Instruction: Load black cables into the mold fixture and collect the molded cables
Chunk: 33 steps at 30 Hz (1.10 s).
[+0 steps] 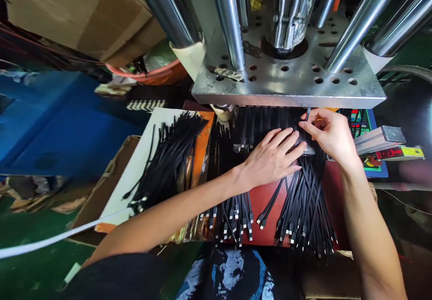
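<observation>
My left hand lies flat, fingers stretched out, on black cable pieces fanned over a red work surface. My right hand is beside it, fingers pinched on the end of one black cable just under the front edge of a steel press plate. More black cables sit in a row under the plate. A short bunch with metal tips lies near the front edge.
A loose pile of black cables rests on a white sheet at the left. Chrome press columns rise above. A cardboard box, an orange basin, a control panel and a white cord surround the bench.
</observation>
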Motion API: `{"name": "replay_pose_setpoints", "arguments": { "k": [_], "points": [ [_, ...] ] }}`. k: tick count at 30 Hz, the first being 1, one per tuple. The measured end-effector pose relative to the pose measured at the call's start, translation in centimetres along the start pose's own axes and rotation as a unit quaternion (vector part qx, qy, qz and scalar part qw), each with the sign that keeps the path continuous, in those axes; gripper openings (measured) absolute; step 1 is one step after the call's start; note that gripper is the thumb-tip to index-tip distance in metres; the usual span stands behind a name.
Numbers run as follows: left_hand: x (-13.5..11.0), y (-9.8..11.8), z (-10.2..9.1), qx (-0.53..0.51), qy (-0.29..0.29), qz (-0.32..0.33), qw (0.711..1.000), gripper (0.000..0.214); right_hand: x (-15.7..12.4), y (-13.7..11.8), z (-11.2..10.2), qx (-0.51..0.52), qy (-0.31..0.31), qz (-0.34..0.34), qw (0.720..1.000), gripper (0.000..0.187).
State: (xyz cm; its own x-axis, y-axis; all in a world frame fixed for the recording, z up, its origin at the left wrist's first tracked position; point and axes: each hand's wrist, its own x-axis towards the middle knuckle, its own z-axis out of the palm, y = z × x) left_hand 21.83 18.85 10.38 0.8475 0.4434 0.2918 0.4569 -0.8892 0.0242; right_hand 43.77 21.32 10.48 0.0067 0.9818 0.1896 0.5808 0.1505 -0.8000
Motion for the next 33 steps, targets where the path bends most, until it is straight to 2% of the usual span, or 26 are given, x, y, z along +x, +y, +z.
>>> {"name": "replay_pose_setpoints", "arguments": {
  "k": [2, 4, 7, 10, 14, 16, 20, 23, 26, 30, 33],
  "points": [
    [-0.1, 1.0, 0.2, 0.014, -0.004, -0.035, 0.999, 0.054, -0.4, -0.4, -0.1, -0.047, 0.032, -0.006, 0.998, 0.022],
    [-0.2, 2.0, 0.3, 0.027, -0.015, -0.067, 0.997, 0.056, -1.6, -0.9, -0.5, -0.103, 0.059, -0.035, 0.992, 0.031],
    [0.0, 2.8, 0.1, 0.009, -0.031, -0.084, 0.996, 0.064, -4.3, -1.6, -1.2, -0.218, 0.013, -0.074, 0.973, 0.044],
    [1.1, 2.2, -0.2, -0.034, -0.037, -0.113, 0.992, 0.07, -5.5, -1.8, -1.0, -0.331, -0.033, -0.055, 0.941, 0.054],
    [4.0, -0.5, 0.0, -0.054, -0.033, -0.162, 0.985, 0.062, -2.4, -1.7, 0.4, -0.416, -0.021, -0.034, 0.908, 0.061],
    [5.5, -1.9, 0.2, -0.049, -0.029, -0.164, 0.985, 0.057, 0.0, -1.7, 1.0, -0.428, -0.023, -0.014, 0.903, 0.057],
    [7.8, -3.9, 0.7, -0.031, -0.027, -0.176, 0.984, 0.046, 3.8, -1.7, 1.3, -0.396, -0.044, -0.019, 0.917, 0.048],
    [8.9, -5.1, 1.0, -0.029, -0.047, -0.169, 0.984, 0.044, 5.3, -1.6, 1.4, -0.384, -0.027, -0.028, 0.923, 0.051],
    [9.4, -6.4, 0.8, -0.024, -0.044, -0.141, 0.989, 0.044, 6.2, -1.4, 1.5, -0.373, -0.01, -0.016, 0.927, 0.053],
    [7.5, -8.4, 0.1, -0.025, -0.02, -0.128, 0.991, 0.037, 5.6, -0.9, 1.3, -0.366, -0.013, -0.001, 0.931, 0.05],
    [4.3, -10.5, 0.0, -0.034, 0.006, -0.158, 0.987, 0.033, 2.8, -0.6, 0.9, -0.353, -0.021, -0.003, 0.935, 0.053]
  ]
}}
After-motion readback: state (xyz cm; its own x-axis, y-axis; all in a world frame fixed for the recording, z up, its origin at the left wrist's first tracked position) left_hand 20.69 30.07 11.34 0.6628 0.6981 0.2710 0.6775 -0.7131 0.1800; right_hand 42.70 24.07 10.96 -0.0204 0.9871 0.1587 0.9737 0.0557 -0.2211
